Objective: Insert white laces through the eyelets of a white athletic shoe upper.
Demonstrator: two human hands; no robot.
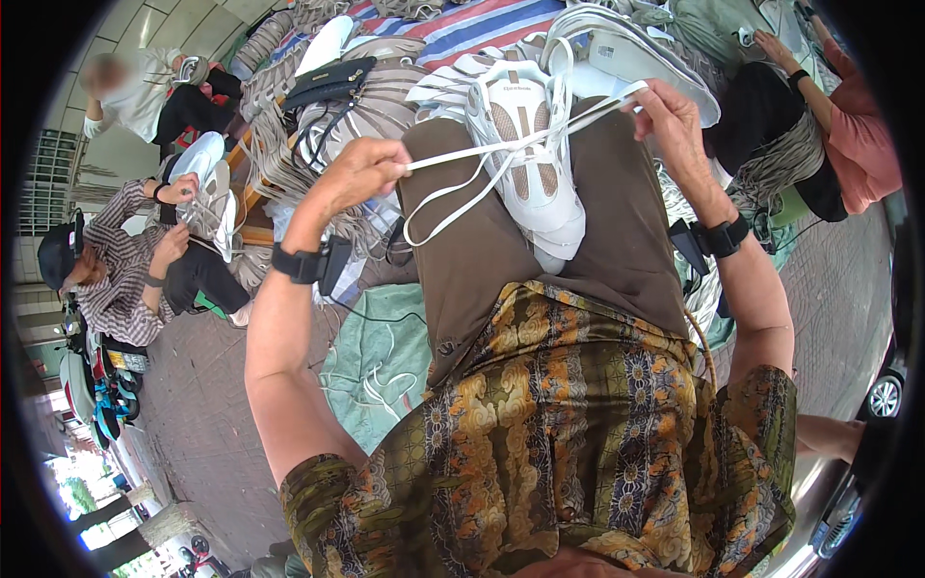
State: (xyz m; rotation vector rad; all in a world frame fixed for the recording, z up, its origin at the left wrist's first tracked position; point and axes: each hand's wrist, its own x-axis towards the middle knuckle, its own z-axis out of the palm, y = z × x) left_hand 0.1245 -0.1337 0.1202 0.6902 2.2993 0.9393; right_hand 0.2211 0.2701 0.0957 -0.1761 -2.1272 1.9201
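Observation:
A white sneaker (554, 193) with beige mesh panels rests between my knees, pointing toward me. A flat white shoelace (453, 154) runs across it, crossed over the shoe's middle. My left hand (364, 175) is closed, pinching one stretch of the lace beside the shoe. On the other side, my right hand (670, 120) pinches the lace near its end, fingers together. Between the hands the lace is pulled fairly straight, and a loose loop droops over my left thigh. A second pale shoe (641, 58) lies just beyond, near my right hand.
Strung bundles of beige shoe parts (366, 120) and a black pouch (330, 82) lie ahead on the left. A striped sheet (482, 29) spreads behind. Co-workers sit left (125, 260) and right (858, 144). A green sack (376, 337) with loose laces lies by my left leg.

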